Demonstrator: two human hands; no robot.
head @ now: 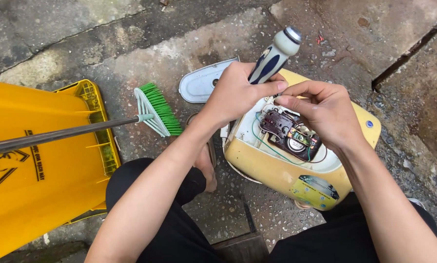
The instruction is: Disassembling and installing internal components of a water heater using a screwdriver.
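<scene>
On wet concrete floor (57, 29), a screwdriver (272, 56) is clasped by the left hand (238, 92); wires are pinched by the right hand (325, 109) inside a yellow casing (277, 170).

Wet speckled concrete ground (130, 68), cracked into slabs; yellow plastic bin (38, 170) at left; green broom (155, 109) nearby, daylight

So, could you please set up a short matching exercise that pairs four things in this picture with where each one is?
Things:
1. blue-and-white screwdriver handle
2. green-bristled broom head
3. brown circuit board with wires
4. grey oval cover plate

Places:
A. lying on the concrete behind the left hand
B. inside the opened yellow plastic casing
C. gripped in the left hand
D. on the ground beside the yellow folding sign

Pairs: 1-C, 2-D, 3-B, 4-A
</scene>
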